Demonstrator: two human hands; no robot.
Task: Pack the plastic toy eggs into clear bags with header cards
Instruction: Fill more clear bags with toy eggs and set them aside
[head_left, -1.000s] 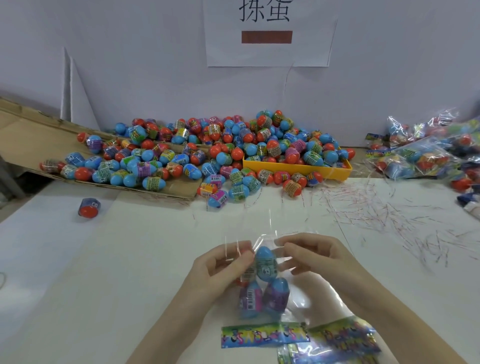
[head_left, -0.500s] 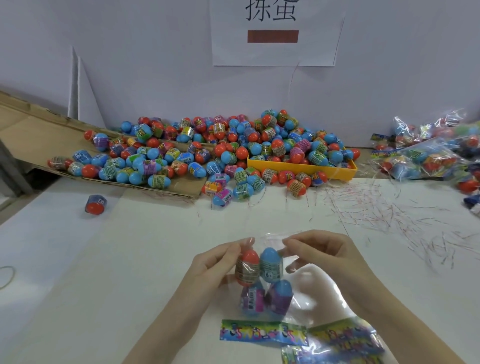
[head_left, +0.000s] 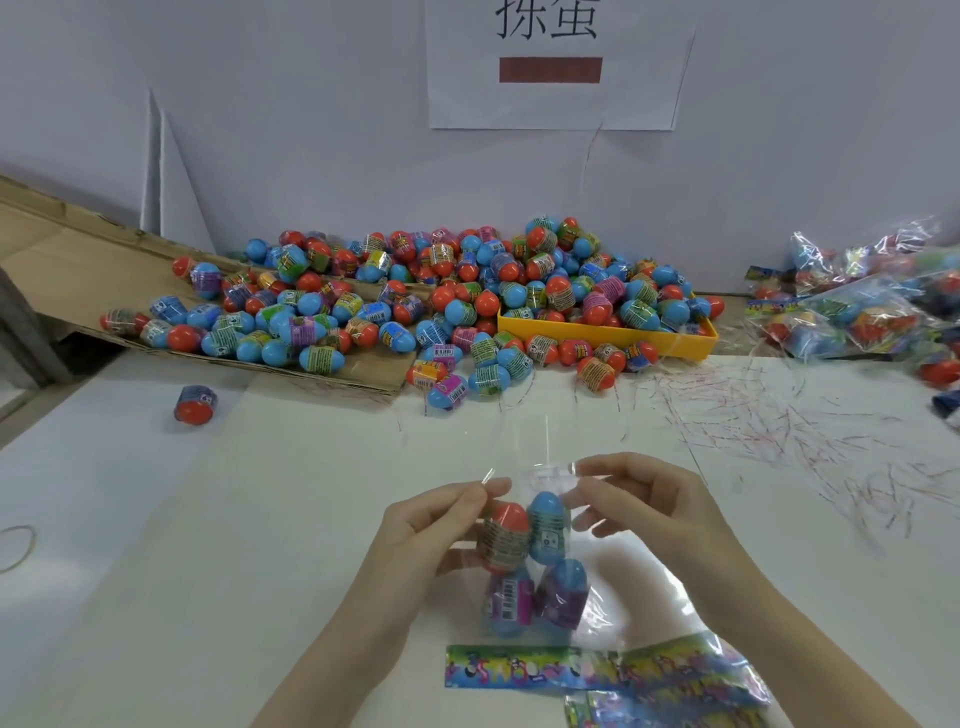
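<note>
Thin clear plastic bag (head_left: 582, 582) held upright over white table (head_left: 208, 519), four blue and orange plastic toy eggs (head_left: 524, 561) inside, printed header card (head_left: 519, 667) at bottom. Left hand (head_left: 436, 525) pinches left edge of mouth; right hand (head_left: 639, 499) pinches right edge, fingers curled. Film looks light, limp, slippery; eggs hard, smooth, likely to roll: best gripped at mouth edges. Versus half second earlier: bag lifted slightly, mouth film stands taller above eggs
</note>
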